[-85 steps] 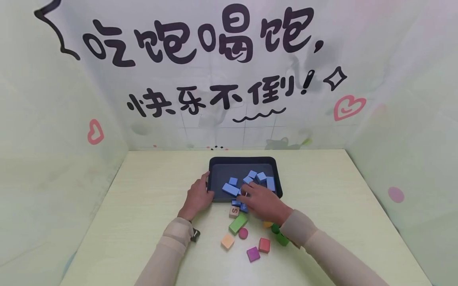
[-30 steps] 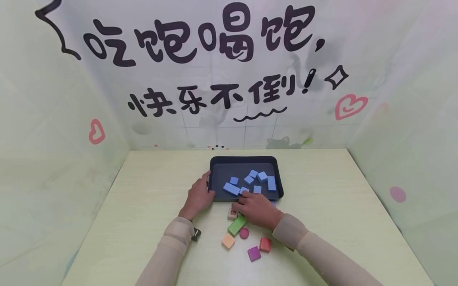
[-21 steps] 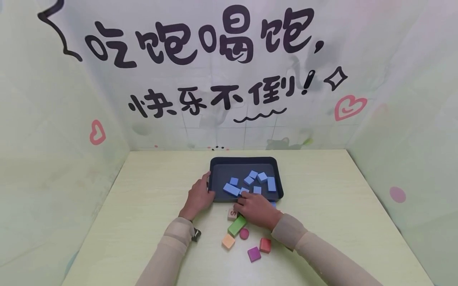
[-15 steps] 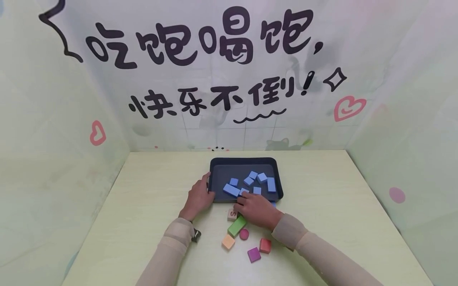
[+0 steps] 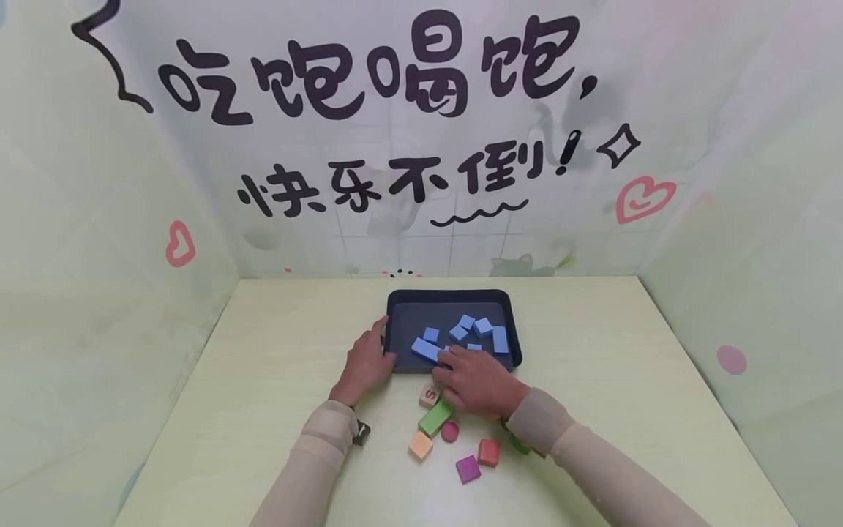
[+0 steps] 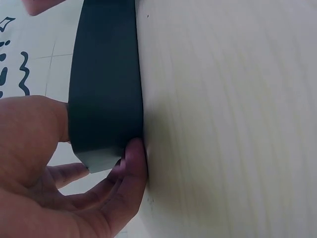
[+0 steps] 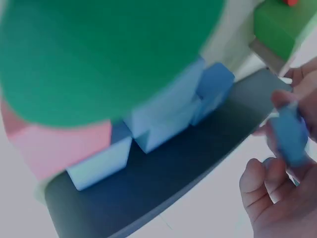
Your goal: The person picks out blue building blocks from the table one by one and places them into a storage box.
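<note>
At the left end of the black tray (image 5: 448, 295), my left hand (image 5: 365, 364) grips its side. The left wrist view shows the fingers curled round the corner of the tray wall (image 6: 106, 74). My right hand (image 5: 481, 380) is over the tray's front edge. In the right wrist view a blurred blue block (image 7: 289, 134) is pinched between its thumb and fingers; the head view hides it under the hand. Several blue blocks (image 5: 500, 339) lie in the tray, some partly covered by the right hand.
In front of the tray lie a letter block (image 5: 429, 396), a green block (image 5: 435, 419), a magenta round piece (image 5: 450, 431), and orange (image 5: 420, 446), red (image 5: 488, 452) and purple (image 5: 468, 469) blocks. A green piece (image 5: 518, 443) shows beside the right sleeve. Walls enclose the table (image 5: 263, 439).
My right hand went from over the tray to the blocks in front, then moved slightly back up toward the tray with a blue block. The letter block turned slightly. My left hand stayed put.
</note>
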`<state>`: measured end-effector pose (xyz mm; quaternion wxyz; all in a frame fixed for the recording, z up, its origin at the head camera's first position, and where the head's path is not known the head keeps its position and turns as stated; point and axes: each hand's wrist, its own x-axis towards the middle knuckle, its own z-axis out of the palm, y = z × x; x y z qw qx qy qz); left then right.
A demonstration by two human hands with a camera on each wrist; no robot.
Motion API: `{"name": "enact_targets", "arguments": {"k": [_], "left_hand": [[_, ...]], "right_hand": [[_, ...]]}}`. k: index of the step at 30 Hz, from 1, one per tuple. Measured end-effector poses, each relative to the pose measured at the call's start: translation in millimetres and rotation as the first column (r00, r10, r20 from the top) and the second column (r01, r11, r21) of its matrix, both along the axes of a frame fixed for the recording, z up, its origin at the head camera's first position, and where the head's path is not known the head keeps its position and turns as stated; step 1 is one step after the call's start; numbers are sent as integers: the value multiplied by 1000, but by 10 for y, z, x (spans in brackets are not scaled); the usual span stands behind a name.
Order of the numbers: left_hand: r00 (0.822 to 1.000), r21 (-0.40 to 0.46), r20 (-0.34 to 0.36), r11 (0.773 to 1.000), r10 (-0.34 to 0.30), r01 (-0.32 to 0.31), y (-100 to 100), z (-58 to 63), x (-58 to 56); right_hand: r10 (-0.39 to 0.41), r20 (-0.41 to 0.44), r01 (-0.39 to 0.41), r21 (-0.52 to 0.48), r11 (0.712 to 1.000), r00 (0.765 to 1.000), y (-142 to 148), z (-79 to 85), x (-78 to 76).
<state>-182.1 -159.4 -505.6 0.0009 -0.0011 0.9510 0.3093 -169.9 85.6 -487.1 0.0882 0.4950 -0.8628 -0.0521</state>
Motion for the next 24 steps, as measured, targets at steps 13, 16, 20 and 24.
{"name": "enact_targets", "arguments": {"k": [13, 16, 20, 24], "left_hand": [[1000, 14, 8, 1000, -3, 3, -20, 30, 11], [1000, 12, 12, 1000, -2, 2, -27, 22, 5], [1000, 16, 13, 1000, -1, 1, -26, -4, -2], [1000, 19, 13, 1000, 0, 0, -16, -17, 0]], "right_hand": [[-75, 28, 79, -205, 976, 997, -80, 114, -268], [-124, 38, 129, -208, 970, 992, -106, 105, -382], [-188, 117, 211, -232, 950, 975, -128, 90, -542], [-244, 188, 285, -237, 929, 951, -144, 96, -687]]}}
